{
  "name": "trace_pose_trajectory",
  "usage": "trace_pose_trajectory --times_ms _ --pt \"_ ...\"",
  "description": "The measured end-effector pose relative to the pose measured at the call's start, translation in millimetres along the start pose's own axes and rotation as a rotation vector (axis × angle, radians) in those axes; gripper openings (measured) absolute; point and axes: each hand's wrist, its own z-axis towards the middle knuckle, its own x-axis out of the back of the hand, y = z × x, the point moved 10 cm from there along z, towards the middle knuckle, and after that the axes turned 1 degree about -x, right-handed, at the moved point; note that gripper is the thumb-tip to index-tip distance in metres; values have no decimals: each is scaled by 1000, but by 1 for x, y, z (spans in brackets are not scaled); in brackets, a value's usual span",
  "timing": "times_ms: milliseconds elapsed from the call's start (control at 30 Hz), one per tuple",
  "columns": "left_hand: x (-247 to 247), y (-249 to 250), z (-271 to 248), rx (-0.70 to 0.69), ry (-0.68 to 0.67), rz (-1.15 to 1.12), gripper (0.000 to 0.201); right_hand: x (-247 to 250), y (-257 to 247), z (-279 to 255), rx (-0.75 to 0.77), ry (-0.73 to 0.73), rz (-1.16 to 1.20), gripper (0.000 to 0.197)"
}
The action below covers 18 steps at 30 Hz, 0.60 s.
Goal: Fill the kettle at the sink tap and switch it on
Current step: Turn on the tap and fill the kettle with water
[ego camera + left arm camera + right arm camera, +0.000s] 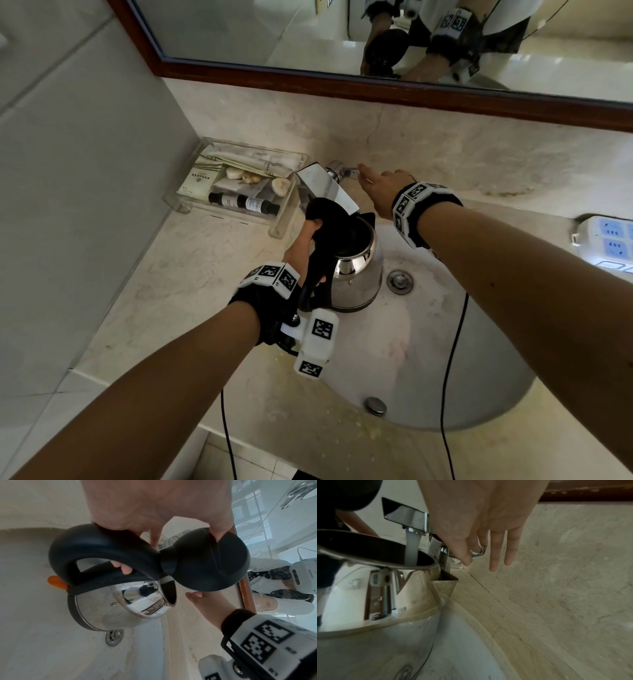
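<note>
My left hand (306, 240) grips the black handle (102, 550) of a steel kettle (356, 277) and holds it over the sink basin (428, 342). Its thumb props the black lid (205, 561) open. An orange switch (57, 582) sticks out at the handle's base. The kettle's mouth sits under the chrome tap (325, 186). In the right wrist view a stream of water (411, 547) runs from the tap spout (407, 516) into the kettle (376, 601). My right hand (376, 185) reaches behind the tap. Its thumb and index finger pinch the tap lever (478, 552); the other fingers are straight.
A clear tray (284, 219) of toiletries stands left of the tap against the wall. A white power strip (609, 236) lies at the counter's right edge. A black cable (452, 342) hangs across the basin. The drain (399, 281) is right of the kettle. The mirror (274, 31) is above.
</note>
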Motion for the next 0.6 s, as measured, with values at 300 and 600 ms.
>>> trace_pose_trajectory --times_ms 300,600 --pt "-3 8 -4 -75 -55 82 34 -3 0 1 -11 -3 35 76" --pt "-5 6 -6 -24 -62 39 79 -2 2 1 -2 -11 33 76"
